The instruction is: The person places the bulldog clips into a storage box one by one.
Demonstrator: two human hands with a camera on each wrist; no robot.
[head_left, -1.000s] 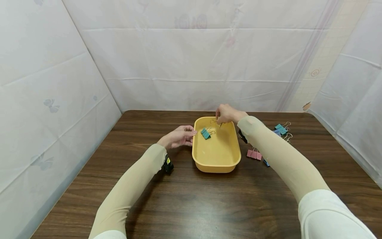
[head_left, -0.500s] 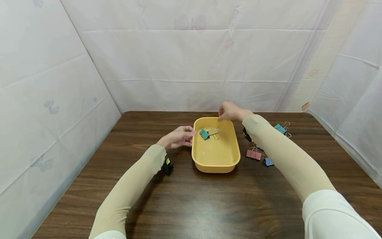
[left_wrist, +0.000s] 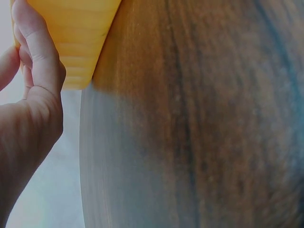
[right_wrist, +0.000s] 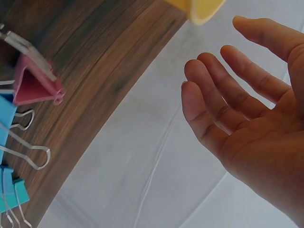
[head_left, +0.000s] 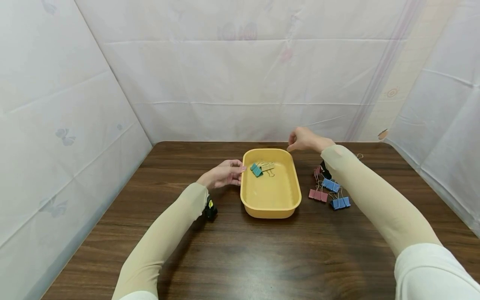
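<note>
A yellow tray [head_left: 271,208] stands mid-table with a teal binder clip [head_left: 256,169] and a yellow binder clip [head_left: 267,166] in its far left part. My left hand [head_left: 224,173] rests against the tray's left wall [left_wrist: 76,42], fingers loosely bent along it. My right hand [head_left: 304,139] hovers beyond the tray's far right corner, empty, and its fingers [right_wrist: 223,95] are spread and relaxed in the right wrist view. Pink clips [head_left: 318,194] and blue clips [head_left: 339,202] lie on the wood right of the tray.
White cloth walls close in the dark wooden table [head_left: 240,258] at the back and on both sides. Pink [right_wrist: 33,88] and blue binder clips [right_wrist: 9,137] lie below my right wrist. A small black device [head_left: 210,208] sits at my left wrist.
My right hand let the yellow clip drop into the tray beside the teal one, then drew back and to the right with its fingers spread. The left hand stayed at the tray's wall.
</note>
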